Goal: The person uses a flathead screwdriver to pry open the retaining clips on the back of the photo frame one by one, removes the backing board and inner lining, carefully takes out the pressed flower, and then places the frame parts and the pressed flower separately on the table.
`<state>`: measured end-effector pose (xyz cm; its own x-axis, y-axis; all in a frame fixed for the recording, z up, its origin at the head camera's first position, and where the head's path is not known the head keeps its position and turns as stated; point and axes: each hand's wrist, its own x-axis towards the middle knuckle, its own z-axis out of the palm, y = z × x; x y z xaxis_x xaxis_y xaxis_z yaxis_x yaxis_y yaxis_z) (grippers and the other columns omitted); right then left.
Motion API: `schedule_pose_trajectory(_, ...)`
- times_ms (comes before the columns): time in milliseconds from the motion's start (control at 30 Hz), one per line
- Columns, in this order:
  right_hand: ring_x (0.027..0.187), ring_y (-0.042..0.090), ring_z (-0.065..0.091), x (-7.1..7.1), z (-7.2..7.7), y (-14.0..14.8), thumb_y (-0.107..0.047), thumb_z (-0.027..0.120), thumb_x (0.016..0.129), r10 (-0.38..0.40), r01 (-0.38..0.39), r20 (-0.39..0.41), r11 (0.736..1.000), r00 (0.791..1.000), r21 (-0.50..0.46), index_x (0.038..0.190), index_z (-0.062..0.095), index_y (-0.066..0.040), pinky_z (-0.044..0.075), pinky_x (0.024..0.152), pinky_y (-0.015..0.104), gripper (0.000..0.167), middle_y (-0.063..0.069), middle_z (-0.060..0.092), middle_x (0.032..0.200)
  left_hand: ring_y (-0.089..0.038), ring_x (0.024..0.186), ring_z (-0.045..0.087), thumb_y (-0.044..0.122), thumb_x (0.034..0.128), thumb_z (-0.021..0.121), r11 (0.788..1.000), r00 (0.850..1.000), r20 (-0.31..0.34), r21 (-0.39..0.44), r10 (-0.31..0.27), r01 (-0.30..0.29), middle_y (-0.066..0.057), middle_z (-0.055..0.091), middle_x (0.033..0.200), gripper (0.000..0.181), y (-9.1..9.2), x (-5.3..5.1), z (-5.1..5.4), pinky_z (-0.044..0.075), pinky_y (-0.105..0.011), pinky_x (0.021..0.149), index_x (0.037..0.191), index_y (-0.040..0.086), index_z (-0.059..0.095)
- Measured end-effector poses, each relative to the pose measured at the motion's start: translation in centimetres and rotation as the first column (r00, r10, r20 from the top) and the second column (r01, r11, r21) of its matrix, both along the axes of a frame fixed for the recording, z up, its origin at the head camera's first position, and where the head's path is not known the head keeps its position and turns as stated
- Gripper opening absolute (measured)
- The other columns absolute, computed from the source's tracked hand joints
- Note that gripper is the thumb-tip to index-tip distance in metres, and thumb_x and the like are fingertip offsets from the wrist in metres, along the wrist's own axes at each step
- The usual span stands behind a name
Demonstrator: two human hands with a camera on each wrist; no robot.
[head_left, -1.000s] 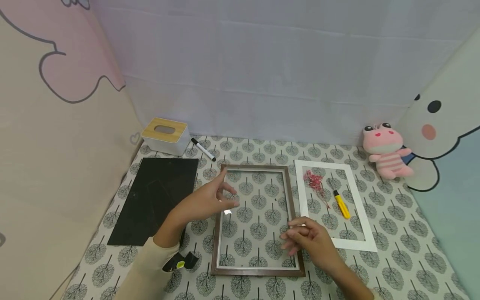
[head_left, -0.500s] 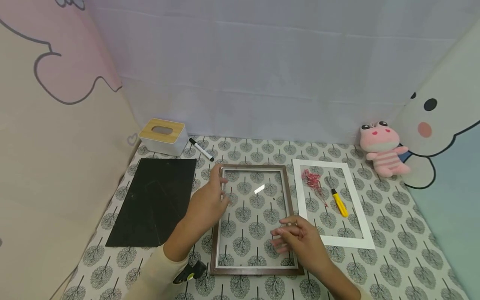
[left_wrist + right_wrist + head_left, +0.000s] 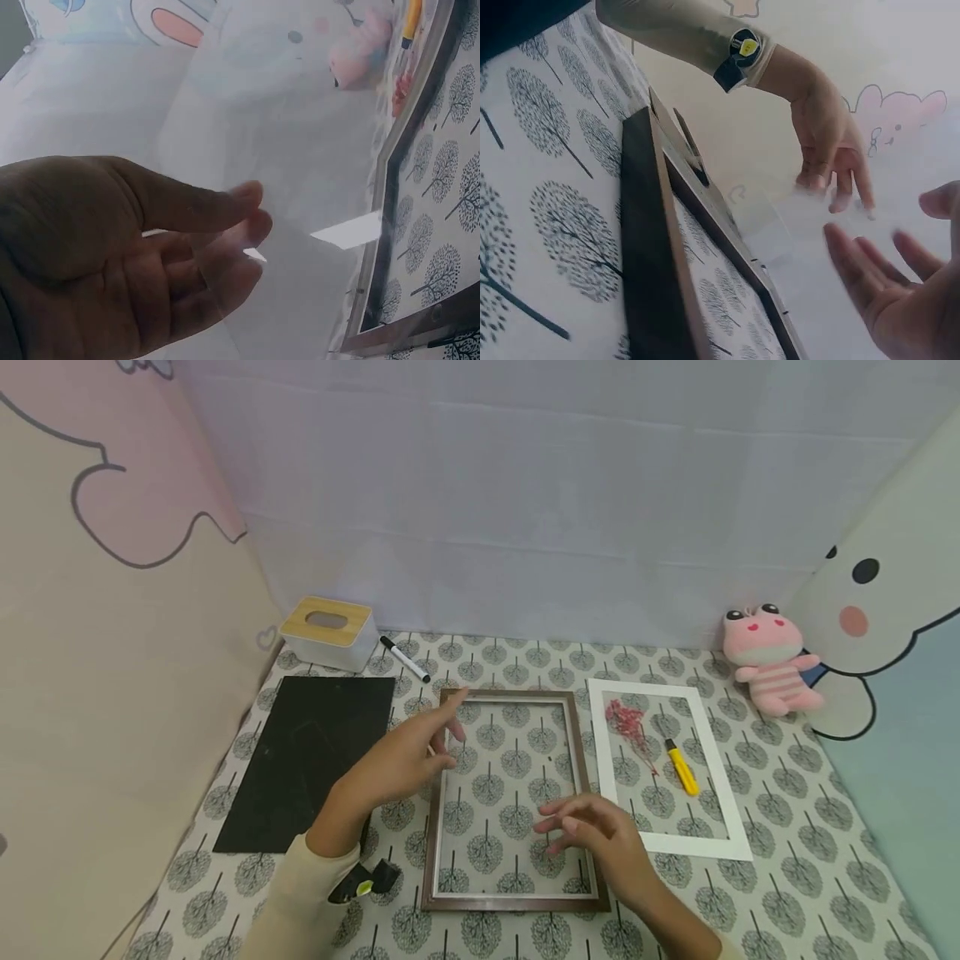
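My left hand is over the left side of a brown picture frame. Between its thumb and fingers it pinches the edge of a clear sheet, which shows pale reflections in the left wrist view and hardly shows in the head view. Above the frame's lower right part hovers my right hand. Its thumb and fingers are spread apart; whether they touch the sheet I cannot tell. From the right wrist view, the left hand is seen pointing downward beyond the frame.
A black board lies to the left. To the right, a white mat border surrounds dried pink flowers and a yellow cutter. Farther back are a tissue box, a marker and a pink plush frog.
The left hand rose and turned, then tipped back over the frame's left side. My right hand shifted slightly left. The bright reflection on the clear sheet moved, then disappeared from the head view.
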<state>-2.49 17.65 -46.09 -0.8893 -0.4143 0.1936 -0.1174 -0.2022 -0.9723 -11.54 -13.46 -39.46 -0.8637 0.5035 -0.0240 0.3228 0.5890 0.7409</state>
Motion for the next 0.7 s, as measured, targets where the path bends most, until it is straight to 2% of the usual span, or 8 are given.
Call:
schedule_pose_trajectory(100, 0.101, 0.025, 0.080, -0.4, 0.5, 0.9, 0.011, 0.034, 0.106, 0.056, -0.054, 0.009, 0.993, 0.998, -0.107, 0.130, 0.051, 0.001, 0.067, 0.075, 0.045, 0.031, 0.009, 0.076, 0.124, -0.010, 0.085, 0.063, 0.002, 0.0990, 0.071, 0.992, 0.989, 0.082, 0.036, -0.125, 0.122, -0.005, 0.063, 0.127, 0.095, -0.4, -0.4, -0.4, 0.054, -0.028, 0.070, 0.172, 0.023, 0.014)
schedule_pose_trajectory(200, 0.100, 0.028, 0.081, -0.9, 1.1, 1.9, 0.014, 0.026, 0.106, 0.131, -0.120, 0.042, 0.972, 0.990, -0.204, 0.139, 0.049, -0.007, 0.067, 0.076, 0.043, 0.046, 0.011, 0.077, 0.123, -0.012, 0.093, 0.066, 0.011, 0.1007, 0.073, 0.987, 0.977, 0.148, 0.066, -0.153, 0.144, -0.007, 0.064, 0.129, 0.091, -0.7, -0.6, -0.9, 0.056, -0.029, 0.075, 0.171, 0.021, 0.017)
schedule_pose_trajectory(300, 0.102, 0.030, 0.080, -1.3, 1.8, 3.0, 0.014, 0.019, 0.107, 0.145, -0.118, 0.065, 0.945, 0.987, -0.306, 0.141, 0.050, -0.007, 0.067, 0.078, 0.044, 0.051, 0.013, 0.076, 0.125, -0.016, 0.103, 0.066, 0.027, 0.1062, 0.067, 0.996, 0.982, 0.175, 0.058, -0.074, 0.065, -0.008, 0.065, 0.132, 0.077, -1.0, -0.8, -1.5, 0.056, -0.035, 0.084, 0.170, 0.016, 0.025)
schedule_pose_trajectory(367, 0.102, 0.030, 0.080, -1.6, 2.2, 3.8, 0.011, 0.019, 0.109, 0.078, -0.044, 0.088, 0.938, 0.993, -0.343, 0.141, 0.051, -0.007, 0.067, 0.077, 0.040, 0.049, 0.011, 0.077, 0.125, -0.020, 0.105, 0.068, 0.034, 0.1103, 0.058, 1.000, 0.982, 0.187, 0.027, 0.008, -0.013, -0.011, 0.068, 0.132, 0.068, -1.4, -1.1, -1.8, 0.056, -0.039, 0.086, 0.167, 0.011, 0.030)
schedule_pose_trajectory(467, 0.102, 0.025, 0.080, -2.0, 2.8, 4.8, 0.004, 0.028, 0.112, -0.092, 0.141, 0.160, 0.936, 0.983, -0.323, 0.138, 0.055, -0.010, 0.066, 0.079, 0.034, 0.039, 0.004, 0.077, 0.122, -0.026, 0.096, 0.072, 0.033, 0.1139, 0.049, 0.993, 0.967, 0.228, -0.050, 0.118, -0.109, -0.015, 0.072, 0.126, 0.060, -1.8, -1.8, -2.6, 0.054, -0.039, 0.078, 0.164, 0.003, 0.035)
schedule_pose_trajectory(567, 0.105, 0.018, 0.078, -2.5, 3.1, 5.5, -0.001, 0.036, 0.114, -0.197, 0.253, 0.221, 0.931, 0.955, -0.263, 0.138, 0.056, -0.012, 0.064, 0.080, 0.030, 0.033, 0.001, 0.077, 0.124, -0.031, 0.079, 0.072, 0.034, 0.1130, 0.050, 0.975, 0.942, 0.279, -0.169, 0.185, -0.142, -0.020, 0.076, 0.108, 0.062, -1.7, -2.5, -4.0, 0.052, -0.037, 0.066, 0.163, -0.001, 0.036)
schedule_pose_trajectory(600, 0.107, 0.017, 0.077, -2.8, 3.1, 5.6, -0.002, 0.037, 0.114, -0.200, 0.260, 0.234, 0.930, 0.951, -0.261, 0.138, 0.056, -0.013, 0.064, 0.081, 0.030, 0.033, 0.001, 0.076, 0.125, -0.031, 0.077, 0.072, 0.036, 0.1120, 0.052, 0.967, 0.938, 0.281, -0.209, 0.202, -0.146, -0.021, 0.076, 0.108, 0.065, -1.5, -2.8, -4.6, 0.052, -0.037, 0.066, 0.162, -0.002, 0.036)
schedule_pose_trajectory(700, 0.116, 0.020, 0.075, -3.7, 2.9, 5.5, -0.002, 0.035, 0.114, -0.124, 0.206, 0.265, 0.928, 0.956, -0.311, 0.139, 0.056, -0.015, 0.064, 0.086, 0.030, 0.035, 0.007, 0.075, 0.133, -0.037, 0.100, 0.075, 0.042, 0.1091, 0.057, 0.937, 0.937, 0.248, -0.310, 0.244, -0.162, -0.025, 0.073, 0.127, 0.070, -0.7, -3.3, -5.6, 0.059, -0.048, 0.083, 0.161, -0.001, 0.039)
